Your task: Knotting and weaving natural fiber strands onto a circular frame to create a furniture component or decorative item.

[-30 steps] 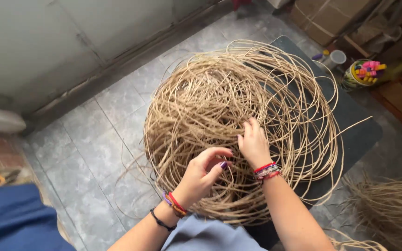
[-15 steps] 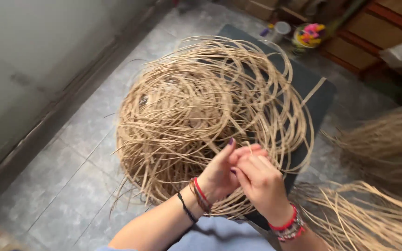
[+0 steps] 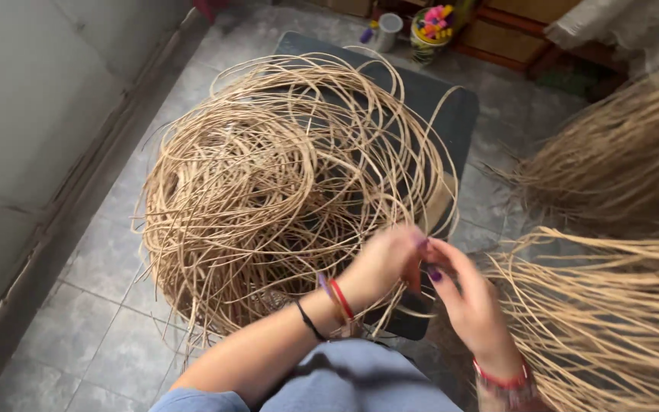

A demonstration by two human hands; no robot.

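Note:
A large tangled coil of thin tan cane strands [image 3: 268, 183] lies on a dark flat board [image 3: 451, 114] over the tiled floor. My left hand [image 3: 381, 263], with black and red bands on the wrist, reaches in from the lower left to the coil's near right edge. My right hand [image 3: 468, 297], with a red wrist band, meets it from the lower right. The fingertips of both hands pinch together on a strand at the coil's edge. Motion blur hides the exact grip. My blue-grey lap [image 3: 345, 381] shows below.
Loose bundles of straighter cane [image 3: 612, 320] fan out on the right, with another bundle [image 3: 619, 152] above them. A white cup [image 3: 387, 29] and a pot of colourful items [image 3: 430, 24] stand at the back by wooden furniture [image 3: 520, 34]. A grey wall [image 3: 32, 114] runs along the left.
My hands have moved from the middle of the coil to its near right edge and come together fingertip to fingertip. The view has swung right, showing more cane bundles.

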